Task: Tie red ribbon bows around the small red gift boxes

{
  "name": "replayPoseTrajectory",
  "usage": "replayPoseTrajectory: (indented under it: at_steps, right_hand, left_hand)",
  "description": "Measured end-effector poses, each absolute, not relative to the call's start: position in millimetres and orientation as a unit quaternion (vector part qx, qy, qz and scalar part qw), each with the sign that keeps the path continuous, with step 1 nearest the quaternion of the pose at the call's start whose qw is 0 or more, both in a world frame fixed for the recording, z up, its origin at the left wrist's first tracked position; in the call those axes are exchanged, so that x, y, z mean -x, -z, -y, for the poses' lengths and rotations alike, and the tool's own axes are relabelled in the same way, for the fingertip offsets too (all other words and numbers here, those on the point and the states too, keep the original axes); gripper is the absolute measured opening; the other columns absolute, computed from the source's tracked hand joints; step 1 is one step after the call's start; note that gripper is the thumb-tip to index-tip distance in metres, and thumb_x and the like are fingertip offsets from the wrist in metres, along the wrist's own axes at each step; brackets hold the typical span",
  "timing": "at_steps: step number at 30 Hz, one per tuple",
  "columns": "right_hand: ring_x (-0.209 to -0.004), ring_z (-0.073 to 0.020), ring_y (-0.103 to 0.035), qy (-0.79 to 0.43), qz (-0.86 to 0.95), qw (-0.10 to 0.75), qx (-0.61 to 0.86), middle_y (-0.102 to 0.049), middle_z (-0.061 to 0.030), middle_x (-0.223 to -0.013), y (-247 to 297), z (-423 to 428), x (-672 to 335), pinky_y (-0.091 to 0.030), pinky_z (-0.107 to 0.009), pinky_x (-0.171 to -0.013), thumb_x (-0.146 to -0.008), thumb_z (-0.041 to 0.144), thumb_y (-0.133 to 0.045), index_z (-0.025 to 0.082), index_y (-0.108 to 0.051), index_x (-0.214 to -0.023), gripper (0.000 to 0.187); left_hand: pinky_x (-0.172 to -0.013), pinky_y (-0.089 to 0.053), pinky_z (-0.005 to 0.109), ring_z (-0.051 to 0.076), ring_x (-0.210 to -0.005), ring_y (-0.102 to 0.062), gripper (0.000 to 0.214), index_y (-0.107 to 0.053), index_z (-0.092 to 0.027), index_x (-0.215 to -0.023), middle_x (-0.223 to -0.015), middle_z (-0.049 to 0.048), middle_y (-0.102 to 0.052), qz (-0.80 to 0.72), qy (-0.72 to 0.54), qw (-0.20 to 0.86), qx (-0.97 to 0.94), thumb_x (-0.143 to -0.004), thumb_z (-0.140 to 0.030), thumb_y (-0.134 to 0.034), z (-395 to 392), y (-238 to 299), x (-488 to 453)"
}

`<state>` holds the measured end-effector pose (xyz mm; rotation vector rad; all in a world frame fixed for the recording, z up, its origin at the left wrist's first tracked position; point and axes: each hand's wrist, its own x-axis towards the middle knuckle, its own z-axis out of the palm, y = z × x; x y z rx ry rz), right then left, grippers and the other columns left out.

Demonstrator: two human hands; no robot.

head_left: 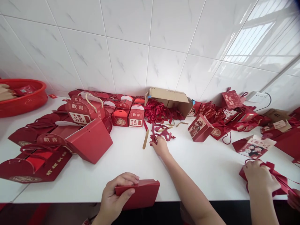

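Observation:
My left hand [119, 193] grips a plain red gift box [142, 193] by its top edge, thumb on the near side, at the front edge of the table. Stretched out to the middle of the table, my right hand [160, 146] has its fingertips pinched on a dark red ribbon [152, 137]. More dark red ribbon pieces [167, 135] lie loose just beyond it. A flat gold strip [145, 140] rests to the left of that hand. Behind, a cardboard box [167, 93] lies open with a heap of red ribbons [154, 111] spilling out.
Red gift boxes [89, 140] crowd the left, near a red basin [42, 90]. Several more, including a printed red box [201, 128], stand at the right. There a co-worker's hand [260, 178] holds a red box [280, 179] with ribbon. A power strip [257, 97] is by the tiled wall.

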<state>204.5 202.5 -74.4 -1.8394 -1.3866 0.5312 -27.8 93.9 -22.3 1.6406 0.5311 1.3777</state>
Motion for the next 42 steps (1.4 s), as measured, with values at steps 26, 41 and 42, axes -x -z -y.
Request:
replayPoseTrajectory:
  at_steps: [26,41,42]
  right_hand:
    - [-0.070,-0.0137,-0.065,-0.400,0.589,0.660,0.240,-0.050,-0.0015,-0.084,-46,-63,-184,-0.058,-0.026,-0.055,-0.077,0.011,-0.073,0.023,-0.073,-0.072,0.012]
    - [-0.064,-0.0105,-0.058,-0.578,0.532,0.580,0.215,-0.058,-0.0008,-0.080,-44,-58,-165,-0.053,-0.023,-0.052,-0.061,0.014,-0.086,0.030,-0.078,-0.071,0.021]
    - [-0.063,-0.0097,-0.056,-0.580,0.537,0.572,0.220,-0.057,-0.0001,-0.076,-43,-58,-165,-0.052,-0.023,-0.052,-0.062,0.014,-0.086,0.030,-0.078,-0.071,0.019]
  left_hand:
    - [-0.098,-0.044,0.040,0.023,-0.114,-0.052,0.018,-0.065,-0.025,-0.093,-0.117,0.0062,-0.057,-0.213,-0.508,0.130,-0.825,-0.082,-0.011,-0.064,-108,-75,-1]
    - [-0.108,-0.039,0.047,0.026,-0.129,-0.044,0.022,-0.075,-0.029,-0.096,-0.134,0.0031,-0.059,-0.165,-0.293,0.383,-0.860,-0.087,-0.017,-0.059,-99,-78,15]
    - [-0.107,-0.041,0.047,0.026,-0.129,-0.045,0.021,-0.075,-0.030,-0.095,-0.133,0.0033,-0.060,-0.186,-0.288,0.394,-0.853,-0.087,-0.018,-0.060,-97,-76,17]
